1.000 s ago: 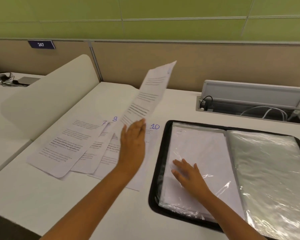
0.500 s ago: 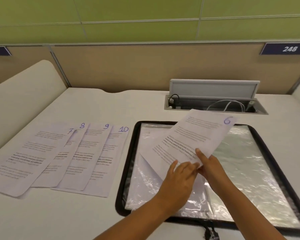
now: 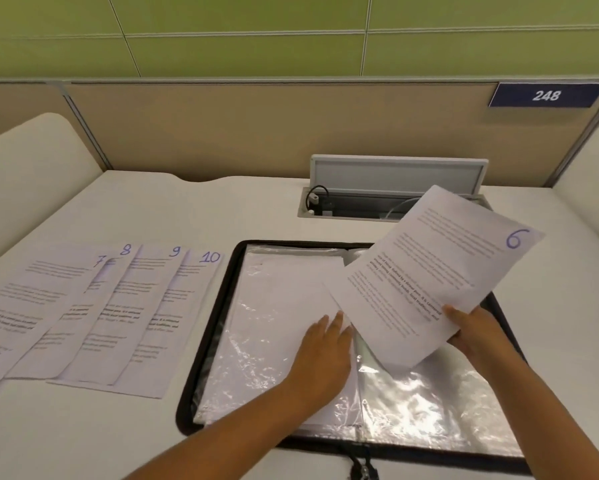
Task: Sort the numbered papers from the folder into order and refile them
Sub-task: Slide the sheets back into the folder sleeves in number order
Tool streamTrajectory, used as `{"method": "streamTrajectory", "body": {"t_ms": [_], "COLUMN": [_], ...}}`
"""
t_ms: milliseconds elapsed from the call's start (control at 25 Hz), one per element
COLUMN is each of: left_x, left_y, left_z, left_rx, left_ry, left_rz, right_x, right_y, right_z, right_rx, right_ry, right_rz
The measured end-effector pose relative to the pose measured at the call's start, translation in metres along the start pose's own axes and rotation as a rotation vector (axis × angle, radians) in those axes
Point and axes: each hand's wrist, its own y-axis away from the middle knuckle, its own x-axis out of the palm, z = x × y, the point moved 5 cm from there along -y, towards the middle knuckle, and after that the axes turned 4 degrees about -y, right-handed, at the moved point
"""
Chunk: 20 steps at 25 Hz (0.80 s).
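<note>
An open black zip folder (image 3: 208, 341) with clear plastic sleeves lies on the desk in front of me. My right hand (image 3: 474, 327) grips the lower edge of the printed sheet numbered 6 (image 3: 429, 275), holding it tilted above the folder's right side. My left hand (image 3: 325, 355) rests with straight fingers on the left sleeve near the spine. Sheets numbered 7 (image 3: 31, 299), 8 (image 3: 73, 327), 9 (image 3: 124, 306) and 10 (image 3: 173, 313) lie fanned and overlapping on the desk to the left.
An open cable box (image 3: 370, 199) with wires sits in the desk just behind the folder. Beige partition panels stand at the back, with a sign reading 248 (image 3: 547, 95). Rounded white dividers rise at the left (image 3: 31, 161) and far right.
Sheet 6 came from the left, where my left hand held it, over to the folder and into my right hand. My left hand now lies flat on the left sleeve. The view shifted right.
</note>
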Motion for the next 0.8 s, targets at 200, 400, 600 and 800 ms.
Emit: {"method": "streamTrajectory", "body": {"t_ms": [200, 400, 600, 800], "left_x": [0.015, 0.037, 0.041, 0.035], "left_y": [-0.053, -0.124, -0.162, -0.171], "left_z": [0.001, -0.004, 0.008, 0.019], "left_rx": [0.052, -0.043, -0.254, -0.229], "left_ry": [-0.018, -0.126, -0.066, -0.104], "left_rz": [0.105, 0.222, 0.224, -0.042], "right_x": [-0.035, -0.035, -0.021, -0.005], "right_y": [-0.024, -0.051, -0.085, -0.12], "right_z": [0.042, 0.087, 0.104, 0.105], "right_rx": [-0.141, -0.214, -0.175, -0.198], "right_ry": [0.105, -0.028, -0.245, -0.275], "right_rz": [-0.102, -0.077, -0.02, -0.017]}}
